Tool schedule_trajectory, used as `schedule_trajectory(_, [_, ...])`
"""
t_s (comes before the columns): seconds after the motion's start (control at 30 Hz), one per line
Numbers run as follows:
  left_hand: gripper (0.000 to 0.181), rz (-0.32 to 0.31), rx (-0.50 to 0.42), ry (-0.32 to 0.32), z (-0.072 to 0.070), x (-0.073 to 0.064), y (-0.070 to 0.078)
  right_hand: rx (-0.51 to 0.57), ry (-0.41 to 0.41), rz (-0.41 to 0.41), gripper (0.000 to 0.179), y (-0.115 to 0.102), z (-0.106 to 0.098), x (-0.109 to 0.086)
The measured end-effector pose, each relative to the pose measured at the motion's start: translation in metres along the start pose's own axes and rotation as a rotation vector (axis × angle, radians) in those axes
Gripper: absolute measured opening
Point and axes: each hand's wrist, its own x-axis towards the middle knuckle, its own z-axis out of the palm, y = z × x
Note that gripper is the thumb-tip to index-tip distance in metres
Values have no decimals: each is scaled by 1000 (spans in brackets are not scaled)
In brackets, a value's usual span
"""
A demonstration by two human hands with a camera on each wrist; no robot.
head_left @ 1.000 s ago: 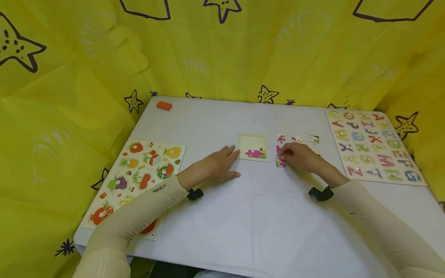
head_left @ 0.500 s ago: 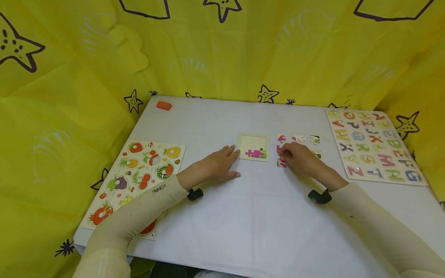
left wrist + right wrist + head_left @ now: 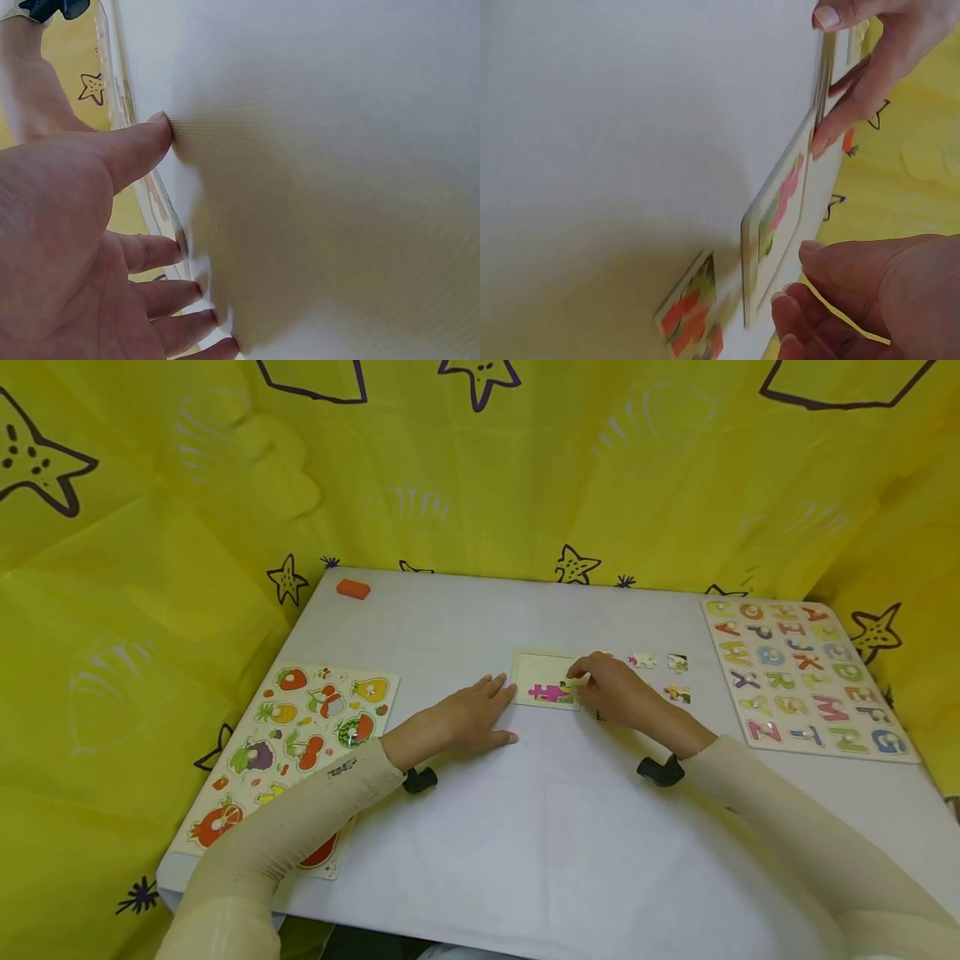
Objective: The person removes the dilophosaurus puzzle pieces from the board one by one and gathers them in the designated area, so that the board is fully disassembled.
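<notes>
A small square wooden puzzle tray [image 3: 542, 667] lies mid-table with pink-and-green pieces [image 3: 550, 692] along its near side. My left hand [image 3: 476, 714] lies flat with spread fingers, its fingertips right at the tray's left edge. In the left wrist view, the left hand's thumb [image 3: 142, 146] points away from the other fingers. My right hand [image 3: 618, 689] is at the tray's right edge, thumb and forefinger pinching a puzzle piece almost wholly hidden by the fingers. In the right wrist view, a loose picture piece [image 3: 691, 304] lies on the table beside the tray.
Several loose puzzle pieces [image 3: 642, 661] lie right of the tray, some behind my right hand. A fruit board [image 3: 330, 681] lies at the left, partly under my left sleeve. An alphabet board [image 3: 806, 685] is at the right, an orange block [image 3: 353, 588] at the back left.
My right hand has moved left from the loose pieces to the tray's right edge, uncovering a piece on the right. The left hand has stayed in place.
</notes>
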Motion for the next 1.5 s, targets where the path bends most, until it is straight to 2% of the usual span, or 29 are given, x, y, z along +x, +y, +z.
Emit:
schedule_trajectory(0.17, [89,6,0,8,0,0,-1,8,-25,-61,28,-8,13,11])
schedule_trajectory(0.4, [89,10,-4,7,0,1,-1,-27,4,-173,24,-11,26,13])
schedule_trajectory(0.73, [89,4,9,5,-1,0,0,-78,0,-178,22,-16,28,10])
schedule_trajectory(1.2, [89,15,4,6,-3,-2,1,-112,-95,-167,26,-18,21,14])
schedule_trajectory(1.5, [88,18,-4,18,-1,-2,0,-103,-122,-158,25,-20,18,17])
